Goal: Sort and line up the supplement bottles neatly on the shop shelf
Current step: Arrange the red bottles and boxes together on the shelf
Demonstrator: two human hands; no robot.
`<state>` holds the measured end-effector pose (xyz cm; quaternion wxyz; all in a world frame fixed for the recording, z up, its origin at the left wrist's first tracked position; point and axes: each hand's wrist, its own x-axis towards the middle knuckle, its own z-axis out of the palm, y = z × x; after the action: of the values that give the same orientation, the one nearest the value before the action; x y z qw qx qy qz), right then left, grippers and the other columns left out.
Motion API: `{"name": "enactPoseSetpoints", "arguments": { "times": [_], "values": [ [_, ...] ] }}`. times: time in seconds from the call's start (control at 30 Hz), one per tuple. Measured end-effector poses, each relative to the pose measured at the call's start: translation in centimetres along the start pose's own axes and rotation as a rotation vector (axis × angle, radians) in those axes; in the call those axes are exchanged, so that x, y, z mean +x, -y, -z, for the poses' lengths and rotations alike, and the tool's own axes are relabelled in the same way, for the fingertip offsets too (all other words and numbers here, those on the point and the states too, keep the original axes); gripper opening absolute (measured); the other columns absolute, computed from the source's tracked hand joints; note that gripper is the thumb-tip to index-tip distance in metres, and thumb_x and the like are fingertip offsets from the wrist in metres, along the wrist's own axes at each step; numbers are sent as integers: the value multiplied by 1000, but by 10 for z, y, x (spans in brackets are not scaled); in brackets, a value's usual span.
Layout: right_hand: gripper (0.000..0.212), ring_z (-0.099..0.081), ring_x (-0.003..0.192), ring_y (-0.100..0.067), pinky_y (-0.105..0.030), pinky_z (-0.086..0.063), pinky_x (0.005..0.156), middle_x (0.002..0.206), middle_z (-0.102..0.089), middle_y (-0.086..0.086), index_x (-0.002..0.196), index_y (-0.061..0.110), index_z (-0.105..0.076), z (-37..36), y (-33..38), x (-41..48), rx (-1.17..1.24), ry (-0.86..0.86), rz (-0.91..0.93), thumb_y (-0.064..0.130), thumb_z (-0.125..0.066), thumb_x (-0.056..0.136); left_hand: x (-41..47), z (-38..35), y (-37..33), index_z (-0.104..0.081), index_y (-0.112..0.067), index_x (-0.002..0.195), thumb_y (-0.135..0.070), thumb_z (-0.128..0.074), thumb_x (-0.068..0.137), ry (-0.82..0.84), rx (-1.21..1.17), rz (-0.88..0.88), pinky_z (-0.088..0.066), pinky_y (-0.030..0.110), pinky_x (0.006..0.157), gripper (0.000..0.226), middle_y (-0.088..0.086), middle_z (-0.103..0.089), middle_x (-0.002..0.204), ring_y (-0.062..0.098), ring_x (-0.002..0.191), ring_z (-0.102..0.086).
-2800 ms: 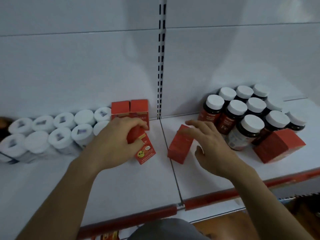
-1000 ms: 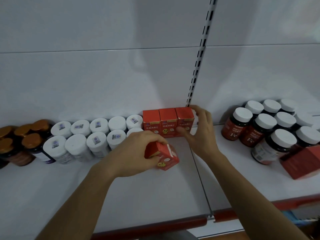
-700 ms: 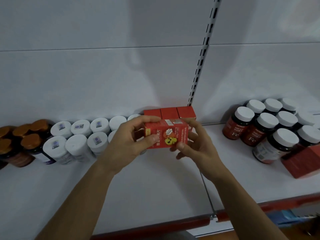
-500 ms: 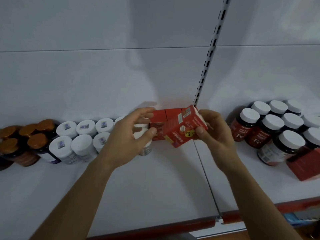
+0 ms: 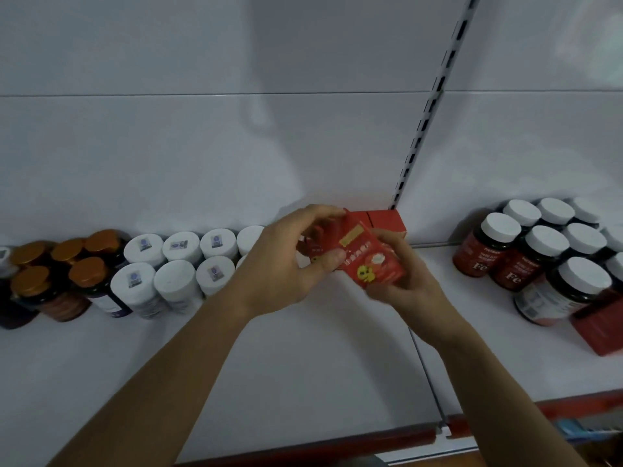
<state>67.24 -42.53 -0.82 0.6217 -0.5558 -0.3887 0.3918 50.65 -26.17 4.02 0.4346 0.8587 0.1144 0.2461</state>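
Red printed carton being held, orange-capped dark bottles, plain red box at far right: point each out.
Red printed carton [image 5: 371, 261], head view, on its front face.
Orange-capped dark bottles [image 5: 88, 272], head view, on the front bottle's cap.
Plain red box [image 5: 603, 326], head view, on its visible side face.

White back panel [image 5: 202, 146] (dimly lit), slotted upright [image 5: 421, 129].

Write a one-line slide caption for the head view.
Left hand and right hand hold a tilted red box over the white shelf.

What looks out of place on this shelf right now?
A lone red box lies askew at far right, beside the white-capped brown bottles, apart from the red box row at the back. Left hand and right hand hold another box, tilted.
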Motion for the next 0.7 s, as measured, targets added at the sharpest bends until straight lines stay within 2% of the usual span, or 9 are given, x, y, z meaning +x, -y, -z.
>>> {"name": "enactPoseSetpoints", "arguments": {
  "times": [0.03, 0.1, 0.17, 0.23, 0.27, 0.33, 0.43, 0.53, 0.7],
  "values": [
    [71, -67, 110, -28, -39, -58, 87, 121, -66, -1, 136, 23, -50, 0, 1, 0, -179, -6, 32, 9, -79, 73, 2, 2, -2, -56, -31, 136, -30, -74, 90, 26, 10, -4, -49, 17, 91, 50, -21, -63, 122, 4, 117, -59],
    [71, -66, 111, -24, -42, -56, 91, 121, -66, 2, 136, 23, -50, 2, 5, 0, -360, -22, 96, 17, -85, 74, 5, 5, -5, -54, -36, 137, -28, -80, 87, 97, 51, 22, -44, 8, 89, 57, -21, -64, 121, -3, 117, -58],
    [73, -64, 110, -17, -29, -51, 90, 121, -67, 9, 137, 26, -50, 5, 9, 1, -513, -49, 166, 20, -89, 76, 7, 5, -3, -54, -38, 136, -31, -83, 84, 169, 85, 36, -41, 4, 89, 60, -20, -65, 120, -6, 116, -58],
    [75, -62, 105, -10, -18, -45, 82, 120, -66, 16, 139, 25, -49, 6, 8, 0, -671, -78, 228, 20, -89, 76, 9, 4, 1, -60, -33, 133, -35, -74, 92, 158, 77, 2, -42, 6, 89, 44, -18, -66, 120, -2, 115, -59],
    [74, -62, 102, -10, -18, -46, 80, 120, -65, 17, 140, 24, -48, 5, 4, 1, -699, -96, 245, 19, -88, 77, 10, 5, 6, -62, -28, 130, -36, -64, 98, 108, 86, -32, -43, 10, 91, 33, -15, -65, 119, 2, 115, -60],
    [69, -64, 99, -12, -27, -53, 77, 120, -66, 16, 138, 23, -50, 5, -6, 3, -661, -136, 223, 17, -87, 79, 15, 9, 21, -65, -22, 127, -34, -50, 103, 1, 226, -76, -44, 23, 97, 31, -10, -61, 119, 8, 115, -56],
    [66, -66, 99, -16, -37, -59, 78, 120, -67, 13, 140, 25, -52, 5, -22, 9, -580, -144, 156, 10, -82, 83, 21, 8, 43, -64, -20, 130, -29, -52, 100, 26, 504, -59, -43, 41, 103, 34, -6, -57, 126, 15, 119, -49],
    [68, -66, 103, -13, -32, -60, 80, 123, -66, 11, 144, 27, -50, -1, -33, 12, -539, -171, 143, 6, -78, 86, 19, 1, 54, -62, -20, 133, -24, -61, 97, 105, 584, -55, -45, 48, 102, 36, -6, -53, 134, 17, 124, -47],
    [69, -63, 103, -3, -16, -54, 78, 124, -61, 14, 146, 25, -45, -16, -43, 12, -572, -287, 178, 6, -77, 87, 16, 2, 54, -63, -21, 132, -29, -58, 93, 83, 531, -36, -46, 47, 104, 40, -7, -52, 136, 15, 126, -49]
  ]
}}
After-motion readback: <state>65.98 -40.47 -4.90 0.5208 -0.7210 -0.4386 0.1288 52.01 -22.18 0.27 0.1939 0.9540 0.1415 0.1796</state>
